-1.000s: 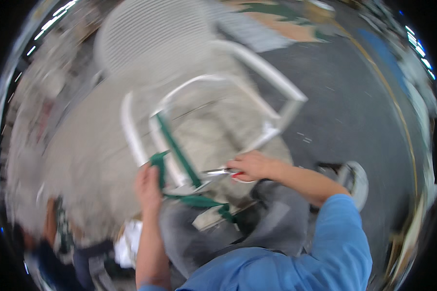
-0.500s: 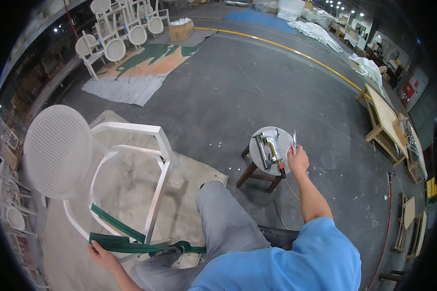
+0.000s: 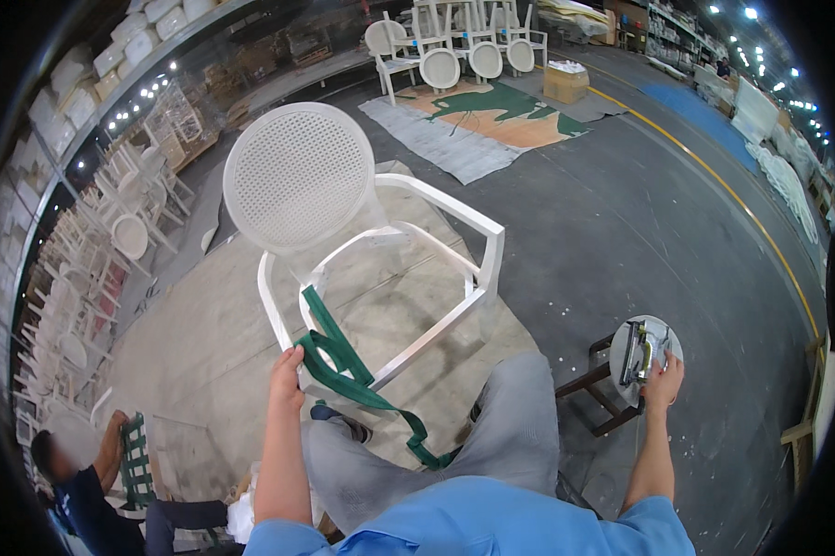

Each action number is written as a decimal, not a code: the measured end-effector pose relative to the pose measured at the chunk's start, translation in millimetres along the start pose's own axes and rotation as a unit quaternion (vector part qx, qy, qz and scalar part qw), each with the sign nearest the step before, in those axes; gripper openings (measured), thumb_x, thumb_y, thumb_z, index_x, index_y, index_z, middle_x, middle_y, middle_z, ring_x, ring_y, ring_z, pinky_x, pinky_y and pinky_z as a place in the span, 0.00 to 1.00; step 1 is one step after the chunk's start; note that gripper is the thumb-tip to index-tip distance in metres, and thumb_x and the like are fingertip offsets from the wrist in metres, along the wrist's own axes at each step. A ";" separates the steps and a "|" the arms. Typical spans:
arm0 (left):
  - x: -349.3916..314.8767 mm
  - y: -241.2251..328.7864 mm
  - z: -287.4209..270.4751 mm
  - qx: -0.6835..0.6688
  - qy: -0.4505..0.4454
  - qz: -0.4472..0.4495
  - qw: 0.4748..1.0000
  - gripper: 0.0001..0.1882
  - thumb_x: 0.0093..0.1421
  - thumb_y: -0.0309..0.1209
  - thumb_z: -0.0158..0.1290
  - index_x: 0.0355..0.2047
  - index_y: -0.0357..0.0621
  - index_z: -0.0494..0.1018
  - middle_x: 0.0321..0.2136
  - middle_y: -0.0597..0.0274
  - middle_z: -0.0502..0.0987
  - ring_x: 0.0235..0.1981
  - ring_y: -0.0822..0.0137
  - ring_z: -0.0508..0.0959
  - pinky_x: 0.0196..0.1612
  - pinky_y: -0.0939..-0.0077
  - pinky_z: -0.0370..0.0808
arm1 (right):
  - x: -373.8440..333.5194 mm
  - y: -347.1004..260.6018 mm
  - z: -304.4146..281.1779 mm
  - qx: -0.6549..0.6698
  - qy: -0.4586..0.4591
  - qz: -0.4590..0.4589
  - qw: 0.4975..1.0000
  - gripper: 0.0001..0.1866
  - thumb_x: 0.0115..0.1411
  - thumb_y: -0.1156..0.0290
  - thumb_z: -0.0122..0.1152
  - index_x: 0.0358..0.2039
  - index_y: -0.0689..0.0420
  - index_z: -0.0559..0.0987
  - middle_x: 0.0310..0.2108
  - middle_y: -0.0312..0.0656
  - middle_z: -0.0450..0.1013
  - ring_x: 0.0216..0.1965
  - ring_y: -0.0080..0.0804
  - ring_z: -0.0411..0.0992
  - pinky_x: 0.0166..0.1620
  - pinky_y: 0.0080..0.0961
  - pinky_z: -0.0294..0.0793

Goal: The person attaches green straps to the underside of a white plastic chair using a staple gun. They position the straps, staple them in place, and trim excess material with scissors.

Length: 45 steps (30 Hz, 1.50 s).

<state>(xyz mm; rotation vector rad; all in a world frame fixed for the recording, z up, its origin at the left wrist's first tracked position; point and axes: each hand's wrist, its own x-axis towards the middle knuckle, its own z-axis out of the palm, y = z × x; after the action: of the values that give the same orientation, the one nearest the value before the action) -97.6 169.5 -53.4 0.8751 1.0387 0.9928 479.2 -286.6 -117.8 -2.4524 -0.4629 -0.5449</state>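
My left hand [image 3: 288, 375] is closed on a dark green webbing strap [image 3: 371, 397] at the near left corner of a white chair frame [image 3: 488, 269]. The strap loops over the frame's front and trails down between my knees. Another length of green webbing [image 3: 317, 310] lies along the seat opening's left side. The chair has a round perforated back [image 3: 299, 176] and an open seat. At the small round stool [image 3: 669, 326], my right hand [image 3: 663, 382] is closed around scissors [image 3: 667, 335], blades upward and handles mostly hidden. Beside it on the stool lies a metal staple gun [image 3: 636, 352].
The chair stands on a beige ground sheet [image 3: 186, 324]. At lower left a co-worker [image 3: 98, 486] holds a frame with woven green webbing [image 3: 138, 463]. Stacked white chairs [image 3: 440, 65] and a cardboard box [image 3: 565, 83] are at the back; more chairs [image 3: 75, 324] line the left.
The view has swung left, bringing the co-worker into sight. My right hand has lowered with the scissors to the stool top. My left hand still grips the webbing, now looped higher against the frame.
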 end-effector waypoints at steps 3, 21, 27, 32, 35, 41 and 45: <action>-6.4 -5.7 -7.8 -0.030 0.001 -0.031 0.999 0.12 0.69 0.33 0.56 0.47 0.38 0.76 0.39 0.60 0.81 0.40 0.66 0.81 0.48 0.68 0.79 | 1.1 -59.3 9.3 0.088 -0.035 -0.077 0.992 0.21 0.61 0.69 0.65 0.54 0.59 0.78 0.51 0.52 0.74 0.54 0.52 0.72 0.58 0.42 0.70; -55.3 8.2 -20.8 0.042 0.104 -0.033 0.993 0.09 0.66 0.36 0.59 0.41 0.45 0.79 0.37 0.69 0.80 0.45 0.72 0.73 0.53 0.72 0.66 | 43.0 -344.6 175.9 0.393 -0.362 -0.080 0.841 0.26 0.69 0.55 0.60 0.61 0.58 0.74 0.48 0.47 0.79 0.49 0.35 0.76 0.54 0.31 0.73; -75.2 18.7 -37.2 0.113 0.164 0.020 0.980 0.08 0.66 0.34 0.59 0.38 0.43 0.79 0.34 0.69 0.79 0.39 0.73 0.74 0.45 0.76 0.69 | 2.6 -324.0 145.3 0.415 -0.366 -0.078 0.829 0.24 0.69 0.60 0.60 0.61 0.57 0.74 0.48 0.46 0.79 0.48 0.34 0.76 0.53 0.30 0.73; -78.0 26.9 28.5 0.319 0.319 0.274 0.849 0.07 0.64 0.30 0.62 0.37 0.39 0.80 0.31 0.69 0.77 0.36 0.75 0.73 0.42 0.79 0.70 | -6.5 -326.3 95.1 0.368 -0.234 -0.143 0.888 0.20 0.67 0.67 0.60 0.58 0.58 0.76 0.52 0.48 0.74 0.53 0.40 0.73 0.57 0.33 0.71; -82.4 35.9 84.2 0.140 0.176 0.198 0.954 0.08 0.66 0.30 0.61 0.39 0.37 0.80 0.33 0.73 0.76 0.34 0.80 0.71 0.40 0.83 0.68 | -14.5 -340.0 69.3 0.389 -0.180 -0.207 0.879 0.20 0.65 0.69 0.62 0.57 0.58 0.77 0.54 0.51 0.70 0.58 0.48 0.69 0.59 0.37 0.69; -81.9 24.1 125.4 0.086 0.029 0.153 0.984 0.06 0.70 0.29 0.56 0.38 0.39 0.79 0.29 0.77 0.74 0.31 0.83 0.69 0.37 0.85 0.65 | 13.2 -350.0 95.1 0.271 -0.230 -0.251 0.900 0.24 0.64 0.66 0.64 0.60 0.56 0.74 0.54 0.56 0.73 0.57 0.56 0.72 0.58 0.42 0.71; -88.7 1.8 126.4 0.088 0.025 0.097 0.991 0.05 0.70 0.28 0.55 0.39 0.39 0.77 0.29 0.76 0.74 0.31 0.83 0.69 0.37 0.85 0.66 | 14.4 -335.5 124.3 0.323 -0.333 -0.163 0.871 0.29 0.65 0.66 0.63 0.65 0.55 0.68 0.53 0.57 0.77 0.55 0.58 0.75 0.56 0.44 0.74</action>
<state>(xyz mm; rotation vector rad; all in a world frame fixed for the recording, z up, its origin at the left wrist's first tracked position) 5.9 72.2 7.3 1.1173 1.1115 1.1007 379.2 50.3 -49.5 -1.8392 -1.1415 0.3364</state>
